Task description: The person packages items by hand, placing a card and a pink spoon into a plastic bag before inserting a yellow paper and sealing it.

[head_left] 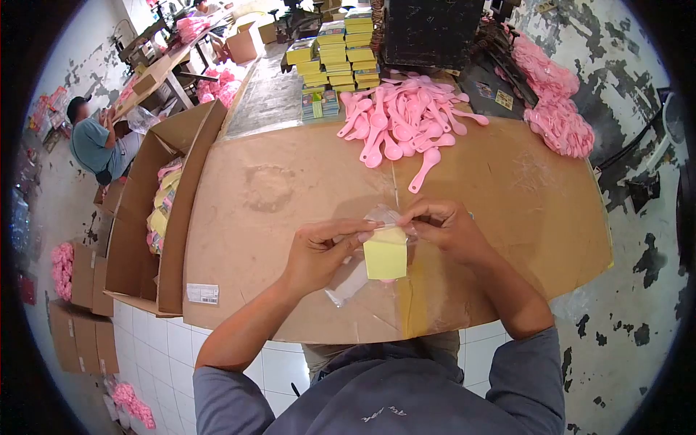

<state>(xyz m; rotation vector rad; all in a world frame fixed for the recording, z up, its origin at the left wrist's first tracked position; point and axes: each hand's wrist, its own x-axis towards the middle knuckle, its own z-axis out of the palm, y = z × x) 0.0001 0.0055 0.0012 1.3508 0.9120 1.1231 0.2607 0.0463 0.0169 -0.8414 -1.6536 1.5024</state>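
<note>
Both my hands pinch the top edge of a clear plastic bag [380, 214] over the near middle of the cardboard-covered table. My left hand [325, 250] is closed on its left upper side. On the right upper corner, my right hand [444, 226] is closed with thumb and fingertips together. A yellow card [386, 259] shows in the bag, with a bit of pink at its lower end. Beneath the left fingers lies more clear plastic [349, 283]. Beyond my hands is a heap of pink plastic spoons [402, 119]; one spoon [425, 168] lies nearest me.
Stacks of yellow-edged cards [333, 54] stand behind the heap, left of a black box [429, 32]. An open carton [199, 134] with packed pieces stands at the table's left edge. Pink bundles [558, 127] lie at right. A person [98, 141] sits far left.
</note>
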